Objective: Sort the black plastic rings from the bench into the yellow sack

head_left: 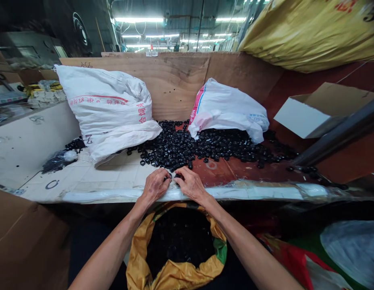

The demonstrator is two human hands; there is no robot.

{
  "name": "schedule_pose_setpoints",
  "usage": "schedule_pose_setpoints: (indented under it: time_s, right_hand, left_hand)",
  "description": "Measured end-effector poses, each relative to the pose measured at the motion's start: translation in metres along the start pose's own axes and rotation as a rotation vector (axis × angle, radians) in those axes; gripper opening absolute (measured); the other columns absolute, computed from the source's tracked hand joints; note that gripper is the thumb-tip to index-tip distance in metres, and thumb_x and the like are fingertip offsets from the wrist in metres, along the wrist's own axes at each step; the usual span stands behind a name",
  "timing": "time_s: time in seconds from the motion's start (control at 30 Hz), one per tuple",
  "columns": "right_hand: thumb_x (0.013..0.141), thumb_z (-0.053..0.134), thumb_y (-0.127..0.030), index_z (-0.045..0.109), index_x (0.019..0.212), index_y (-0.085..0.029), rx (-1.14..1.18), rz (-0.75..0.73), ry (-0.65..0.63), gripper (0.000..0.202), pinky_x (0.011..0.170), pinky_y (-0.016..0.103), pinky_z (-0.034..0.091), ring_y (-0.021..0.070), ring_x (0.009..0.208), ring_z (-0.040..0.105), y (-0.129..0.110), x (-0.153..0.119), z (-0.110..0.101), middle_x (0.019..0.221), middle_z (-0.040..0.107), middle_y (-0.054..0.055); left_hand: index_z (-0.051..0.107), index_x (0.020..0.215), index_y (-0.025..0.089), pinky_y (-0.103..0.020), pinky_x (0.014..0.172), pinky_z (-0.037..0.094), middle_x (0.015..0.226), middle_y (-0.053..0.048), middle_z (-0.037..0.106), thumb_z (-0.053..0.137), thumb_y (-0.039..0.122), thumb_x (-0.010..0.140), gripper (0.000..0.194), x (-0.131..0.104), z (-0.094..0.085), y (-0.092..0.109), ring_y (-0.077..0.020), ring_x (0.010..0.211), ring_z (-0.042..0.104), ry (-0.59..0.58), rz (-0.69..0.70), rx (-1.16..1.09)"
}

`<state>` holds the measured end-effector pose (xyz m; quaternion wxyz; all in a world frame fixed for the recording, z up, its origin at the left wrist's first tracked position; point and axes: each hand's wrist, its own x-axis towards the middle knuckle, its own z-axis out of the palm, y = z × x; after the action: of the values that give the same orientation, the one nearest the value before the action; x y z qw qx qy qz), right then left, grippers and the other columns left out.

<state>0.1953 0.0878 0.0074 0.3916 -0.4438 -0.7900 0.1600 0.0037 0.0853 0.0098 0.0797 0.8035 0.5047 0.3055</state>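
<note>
My left hand (157,184) is closed in a pinch around a small black ring (167,177) at the front edge of the bench. Close beside it on the right, my right hand (190,184) pinches another small black ring-like piece (177,176), partly hidden by the fingers. Just beyond both hands lies a loose pile of black rings (181,147), spread across the bench top (123,175). Below my wrists an open yellow sack (138,257) holds a dark mass of what look like similar black pieces.
Two white woven sacks, one at left (111,104) and one at right (229,108), rest against a wooden backboard (175,80). A dark metal bar (335,133) slants across the right, near an open white box (302,117). A large yellow sack (310,36) bulges in at upper right.
</note>
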Motion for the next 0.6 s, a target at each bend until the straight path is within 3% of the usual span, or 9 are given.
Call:
schedule_pose_setpoints:
  time_s: [0.1, 0.27, 0.47, 0.6]
  right_hand:
    - [0.086, 0.060, -0.018, 0.068, 0.098, -0.021, 0.185, 0.028, 0.037, 0.014, 0.074, 0.028, 0.051, 0.0176, 0.082, 0.064, 0.0010, -0.0012, -0.0036, 0.093, 0.067, 0.004]
    - [0.081, 0.068, -0.030, 0.066, 0.090, -0.021, 0.417, 0.191, 0.064, 0.013, 0.062, 0.026, 0.051, 0.0149, 0.064, 0.061, 0.0028, -0.0027, -0.0057, 0.077, 0.068, 0.000]
    - [0.083, 0.067, -0.030, 0.070, 0.094, -0.021, 0.536, 0.150, 0.088, 0.015, 0.074, 0.029, 0.057, 0.0179, 0.082, 0.067, 0.0020, -0.0013, -0.0026, 0.096, 0.067, 0.005]
    - [0.083, 0.068, -0.029, 0.070, 0.096, -0.021, 0.515, 0.143, 0.074, 0.016, 0.075, 0.029, 0.057, 0.0176, 0.081, 0.066, -0.0005, -0.0001, -0.0019, 0.093, 0.068, 0.004]
  left_hand:
    - [0.061, 0.094, 0.022, -0.032, 0.079, 0.052, 0.087, -0.002, 0.068, 0.065, 0.019, 0.082, 0.013, -0.0021, -0.0015, 0.0030, -0.0200, 0.084, 0.066, 0.027, -0.012, -0.049]
    - [0.056, 0.106, 0.021, -0.030, 0.078, 0.057, 0.092, -0.001, 0.070, 0.062, 0.015, 0.077, 0.030, -0.0032, -0.0031, 0.0050, -0.0161, 0.080, 0.069, -0.004, -0.044, -0.322]
    - [0.058, 0.109, 0.019, -0.028, 0.074, 0.058, 0.094, -0.002, 0.070, 0.064, 0.016, 0.075, 0.035, -0.0030, 0.0001, 0.0004, -0.0133, 0.074, 0.068, -0.002, -0.073, -0.422]
    - [0.058, 0.108, 0.019, -0.031, 0.083, 0.060, 0.099, -0.003, 0.070, 0.066, 0.019, 0.078, 0.031, -0.0040, -0.0003, -0.0009, -0.0147, 0.082, 0.070, -0.003, -0.089, -0.521]
